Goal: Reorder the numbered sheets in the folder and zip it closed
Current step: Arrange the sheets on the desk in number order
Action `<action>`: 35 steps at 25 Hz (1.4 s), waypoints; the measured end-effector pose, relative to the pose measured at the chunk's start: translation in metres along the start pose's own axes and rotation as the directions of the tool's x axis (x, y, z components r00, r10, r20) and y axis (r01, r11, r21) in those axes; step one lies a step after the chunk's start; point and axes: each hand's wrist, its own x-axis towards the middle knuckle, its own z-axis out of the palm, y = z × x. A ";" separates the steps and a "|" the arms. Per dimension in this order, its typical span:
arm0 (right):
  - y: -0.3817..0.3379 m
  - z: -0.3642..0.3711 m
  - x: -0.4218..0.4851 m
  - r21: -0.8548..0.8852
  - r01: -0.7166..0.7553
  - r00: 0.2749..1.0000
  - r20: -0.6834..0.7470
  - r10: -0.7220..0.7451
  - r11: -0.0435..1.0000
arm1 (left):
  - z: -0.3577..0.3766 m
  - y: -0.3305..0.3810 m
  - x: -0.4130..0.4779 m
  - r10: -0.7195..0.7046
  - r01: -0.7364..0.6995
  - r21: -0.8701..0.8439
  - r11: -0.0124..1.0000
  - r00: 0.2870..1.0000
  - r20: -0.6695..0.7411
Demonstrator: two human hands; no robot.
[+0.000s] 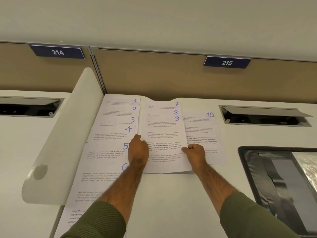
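We are sorting the sheets. Our left hand point(138, 149) and right hand point(195, 152) each pinch one side of the 7-8-9 pile point(164, 134). Sheet 10 point(204, 133) lies just right of our right hand, and the black folder point(252, 169) is farther right. Next, we think, the pile joins sheet 10 in order.
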 end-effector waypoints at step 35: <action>0.006 -0.141 0.136 -0.761 0.479 0.869 0.342 -0.357 0.437 | 0.224 0.067 -0.108 0.513 -0.655 0.531 0.537 0.754 0.410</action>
